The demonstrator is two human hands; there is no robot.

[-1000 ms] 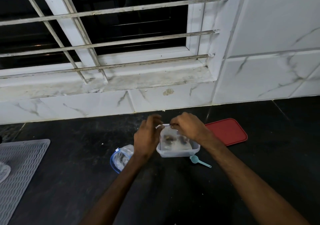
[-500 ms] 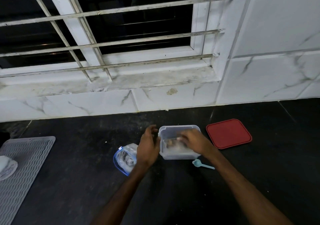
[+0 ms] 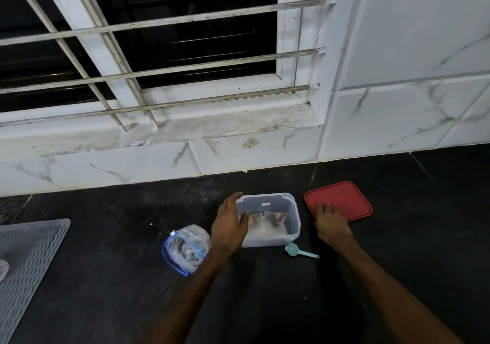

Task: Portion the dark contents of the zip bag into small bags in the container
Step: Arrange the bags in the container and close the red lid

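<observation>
A dark countertop (image 3: 278,304) fills the lower half of the frame under a barred window (image 3: 185,39). A grey ribbed mat (image 3: 29,259) lies at lower left. A red lid (image 3: 344,200) lies flat right of centre, beside the clear container (image 3: 267,239) at centre. The zip bag (image 3: 185,248), with dark contents, sits just left of it. The left hand (image 3: 229,227) clasps the container's left wall, thumb inside. The right hand (image 3: 330,227) has fingertips on the lid's near corner; I cannot tell whether it grips. Small bags (image 3: 267,220) lie inside the container. A teal scoop (image 3: 293,249) lies just below it.
</observation>
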